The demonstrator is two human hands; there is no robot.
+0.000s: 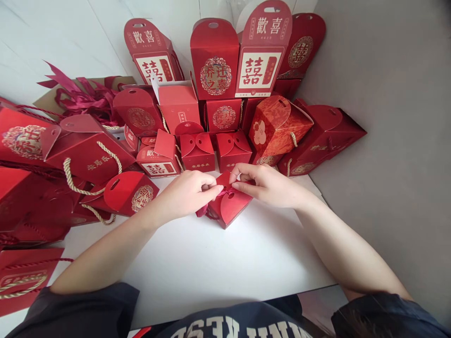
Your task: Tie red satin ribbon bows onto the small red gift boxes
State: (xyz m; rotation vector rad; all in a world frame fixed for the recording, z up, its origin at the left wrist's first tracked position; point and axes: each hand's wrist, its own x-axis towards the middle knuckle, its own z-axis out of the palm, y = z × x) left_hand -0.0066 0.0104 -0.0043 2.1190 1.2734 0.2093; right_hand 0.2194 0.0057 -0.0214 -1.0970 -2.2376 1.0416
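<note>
A small red gift box (235, 205) with curved, overlapping top flaps sits on the white table, turned with one corner toward me. A magenta ribbon (225, 192) runs through the holes at its top, and a loose tail hangs down by the box's left side. My left hand (192, 193) pinches the ribbon between thumb and forefinger just left of the top. From the right, my right hand (269, 185) closes thumb and finger on the ribbon at the top of the box. My fingers partly hide the flaps and the middle of the ribbon.
Red boxes with flap tops, such as one small box (197, 157), stand stacked behind the work. More boxes with rope handles (93, 145) crowd the left. A brown carton (121, 83) holds a heap of magenta ribbons (82, 98). A grey wall (380, 117) bounds the right.
</note>
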